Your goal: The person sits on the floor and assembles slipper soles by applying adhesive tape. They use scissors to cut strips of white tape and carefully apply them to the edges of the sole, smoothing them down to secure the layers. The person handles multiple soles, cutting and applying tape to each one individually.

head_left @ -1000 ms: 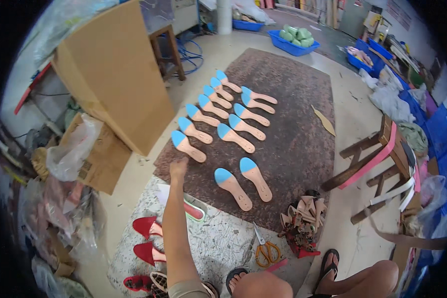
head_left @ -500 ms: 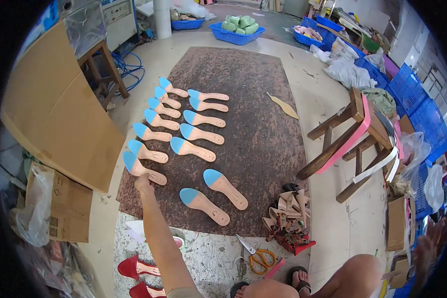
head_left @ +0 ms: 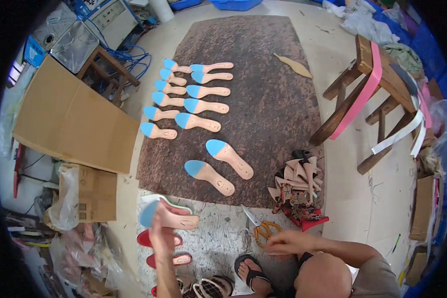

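Observation:
My left hand (head_left: 159,231) grips an insole (head_left: 176,220) with a blue toe and beige heel part, above the pale floor sheet. Below it lie red-toed insoles (head_left: 170,260). Over by the scissors (head_left: 263,231), which have orange handles, hovers my right hand (head_left: 289,243), its fingers loosely stretched and nothing visible in them. Two larger-looking insoles (head_left: 211,178) rest apart on the dark brown mat (head_left: 263,114). Farther left on the mat, several blue-toed insoles (head_left: 203,106) lie in two columns.
Beige and patterned shoe pieces (head_left: 299,184) are heaped at the mat's near right corner. A wooden stool (head_left: 350,107) with pink and white strips stands on the right. Cardboard (head_left: 77,111) leans on the left. A tan leaf-shaped piece (head_left: 294,65) lies on the mat.
My left hand has lifted the nearest insole of the left column off the mat and brought it toward me. My right hand has come into view by the scissors. The view has tilted downward.

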Action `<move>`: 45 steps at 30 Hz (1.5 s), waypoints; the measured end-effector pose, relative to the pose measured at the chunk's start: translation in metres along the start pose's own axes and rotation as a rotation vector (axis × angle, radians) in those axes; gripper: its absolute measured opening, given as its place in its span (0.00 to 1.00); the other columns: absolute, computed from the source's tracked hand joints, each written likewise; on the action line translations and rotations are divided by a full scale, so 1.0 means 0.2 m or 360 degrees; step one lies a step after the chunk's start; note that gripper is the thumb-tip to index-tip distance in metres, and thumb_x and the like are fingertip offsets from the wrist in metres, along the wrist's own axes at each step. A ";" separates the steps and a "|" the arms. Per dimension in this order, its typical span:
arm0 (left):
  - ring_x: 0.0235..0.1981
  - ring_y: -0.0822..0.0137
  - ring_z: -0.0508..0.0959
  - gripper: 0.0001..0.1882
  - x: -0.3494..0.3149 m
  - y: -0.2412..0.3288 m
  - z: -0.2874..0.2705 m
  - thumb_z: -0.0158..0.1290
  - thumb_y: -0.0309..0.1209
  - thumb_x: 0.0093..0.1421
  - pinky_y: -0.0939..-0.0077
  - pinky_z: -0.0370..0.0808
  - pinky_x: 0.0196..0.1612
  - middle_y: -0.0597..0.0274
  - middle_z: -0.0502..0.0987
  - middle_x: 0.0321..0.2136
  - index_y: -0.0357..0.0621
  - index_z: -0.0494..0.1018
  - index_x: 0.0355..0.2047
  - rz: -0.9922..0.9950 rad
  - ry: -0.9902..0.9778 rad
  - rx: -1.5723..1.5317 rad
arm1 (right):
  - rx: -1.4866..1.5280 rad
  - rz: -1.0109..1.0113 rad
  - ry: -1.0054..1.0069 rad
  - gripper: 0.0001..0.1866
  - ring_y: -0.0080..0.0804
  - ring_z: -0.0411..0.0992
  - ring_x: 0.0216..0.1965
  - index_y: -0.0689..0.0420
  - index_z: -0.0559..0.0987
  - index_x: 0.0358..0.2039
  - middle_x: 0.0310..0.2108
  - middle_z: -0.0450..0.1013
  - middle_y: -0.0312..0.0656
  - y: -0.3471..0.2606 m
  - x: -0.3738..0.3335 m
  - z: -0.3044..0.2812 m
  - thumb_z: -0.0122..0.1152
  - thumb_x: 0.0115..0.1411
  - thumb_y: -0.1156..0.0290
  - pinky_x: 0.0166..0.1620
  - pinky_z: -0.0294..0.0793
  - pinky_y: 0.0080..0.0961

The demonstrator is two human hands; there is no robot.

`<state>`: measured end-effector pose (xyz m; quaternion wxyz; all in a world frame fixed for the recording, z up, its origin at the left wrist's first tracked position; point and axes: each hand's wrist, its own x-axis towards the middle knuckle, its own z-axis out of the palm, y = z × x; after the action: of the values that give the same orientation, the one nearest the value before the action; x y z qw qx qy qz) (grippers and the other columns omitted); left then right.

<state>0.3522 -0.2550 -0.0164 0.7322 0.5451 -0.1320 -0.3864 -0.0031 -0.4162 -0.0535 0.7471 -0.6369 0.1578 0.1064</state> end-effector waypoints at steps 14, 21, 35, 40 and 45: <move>0.29 0.68 0.75 0.14 -0.52 -0.55 0.64 0.53 0.44 0.65 0.75 0.72 0.35 0.64 0.76 0.26 0.46 0.73 0.35 -0.0922 0.0293 -0.0242 | 0.1093 -0.0163 0.0502 0.10 0.21 0.77 0.26 0.62 0.79 0.41 0.28 0.76 0.38 -0.12 0.16 -0.03 0.60 0.64 0.69 0.23 0.74 0.18; 0.30 0.67 0.76 0.15 -0.50 -0.62 0.78 0.48 0.42 0.67 0.73 0.73 0.35 0.62 0.77 0.29 0.43 0.73 0.44 -0.0986 0.0012 -0.0252 | 0.1074 -0.0368 0.0802 0.10 0.17 0.73 0.22 0.62 0.81 0.37 0.25 0.75 0.35 -0.13 0.05 -0.08 0.60 0.65 0.68 0.20 0.69 0.15; 0.32 0.66 0.74 0.14 -0.52 -0.60 0.81 0.45 0.39 0.68 0.71 0.72 0.35 0.59 0.74 0.29 0.43 0.70 0.46 -0.0882 -0.0339 -0.0224 | 0.1043 -0.0337 0.0753 0.11 0.16 0.72 0.20 0.61 0.81 0.38 0.20 0.74 0.34 -0.16 0.02 -0.03 0.58 0.66 0.66 0.21 0.69 0.15; 0.33 0.65 0.76 0.13 -0.55 -0.62 0.79 0.47 0.37 0.68 0.69 0.73 0.35 0.61 0.76 0.31 0.42 0.71 0.46 -0.0847 -0.0250 -0.0329 | 0.0902 -0.0384 0.0949 0.09 0.19 0.74 0.23 0.62 0.82 0.38 0.29 0.77 0.39 -0.21 0.01 0.00 0.62 0.63 0.70 0.24 0.72 0.17; 0.38 0.65 0.79 0.12 -0.56 -0.62 0.82 0.50 0.28 0.66 0.71 0.78 0.40 0.57 0.78 0.39 0.39 0.71 0.49 -0.0645 -0.0169 -0.0419 | -0.0168 -0.1063 0.1374 0.08 0.29 0.78 0.31 0.63 0.81 0.36 0.36 0.78 0.42 -0.17 0.04 0.00 0.66 0.57 0.73 0.32 0.76 0.22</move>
<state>0.1237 -0.3030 -0.0407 0.6966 0.4391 -0.0068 -0.5674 0.0156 -0.4219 -0.0258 0.5746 -0.6749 0.2335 -0.3998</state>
